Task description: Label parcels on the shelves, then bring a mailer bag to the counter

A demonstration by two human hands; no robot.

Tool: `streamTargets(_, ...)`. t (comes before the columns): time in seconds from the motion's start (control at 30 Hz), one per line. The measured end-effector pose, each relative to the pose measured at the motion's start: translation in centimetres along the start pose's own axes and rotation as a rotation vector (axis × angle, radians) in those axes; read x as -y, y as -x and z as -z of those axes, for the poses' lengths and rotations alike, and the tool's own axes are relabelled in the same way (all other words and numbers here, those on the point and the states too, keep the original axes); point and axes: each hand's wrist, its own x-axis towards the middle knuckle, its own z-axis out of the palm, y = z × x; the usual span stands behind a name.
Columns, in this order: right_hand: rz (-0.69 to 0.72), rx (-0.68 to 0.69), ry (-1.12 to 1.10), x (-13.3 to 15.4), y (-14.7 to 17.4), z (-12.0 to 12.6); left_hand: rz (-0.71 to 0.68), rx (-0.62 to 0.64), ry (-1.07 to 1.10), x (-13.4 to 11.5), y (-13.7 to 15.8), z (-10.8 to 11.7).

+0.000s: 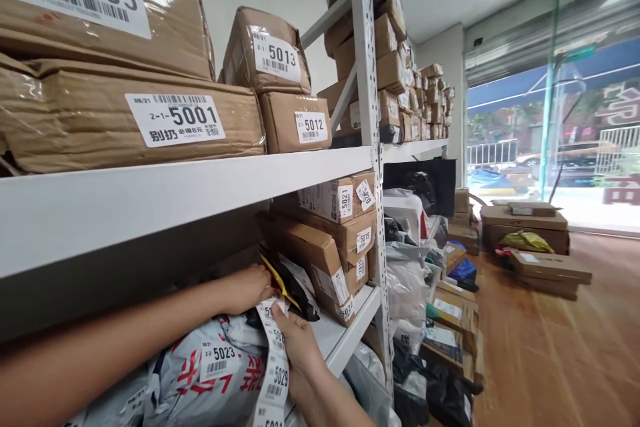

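On the lower shelf, my left hand is closed at the edge of a black and yellow mailer bag, its fingertips partly hidden. Just beside it, my right hand pinches a strip of numbered barcode labels between thumb and fingers. The strip hangs down past the bottom of the view, with 5029 readable on it. Under both hands lies a grey plastic parcel with red print and a 5023 label. A tilted cardboard box stands right of the mailer.
Labelled cartons line the white upper shelf above my arms. A perforated post rises to the right of the small stacked boxes. Bagged parcels fill the racks beyond, and flat boxes lie on the wooden floor.
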Motion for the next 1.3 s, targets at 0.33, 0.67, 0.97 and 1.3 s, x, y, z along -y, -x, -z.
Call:
streamTargets(0.33,0.047,0.172,0.16,1.3,4.1,4.1,0.081,-0.312,0.011,-1.0,1.8,1.5)
streamTargets(0.67,0.161,0.274,0.17,3.4,3.3,1.8,-0.175,-0.057,0.478,0.3,0.7,2.6)
streamTargets(0.97,0.272,-0.019,0.211,2.8,-0.1,0.8,0.043,0.078,0.406,-0.3,-0.6,2.7)
streamTargets(1.3,0.115,-0.015,0.112,1.6,0.0,1.6,-0.007,-0.027,-0.078,-1.8,-0.8,1.1)
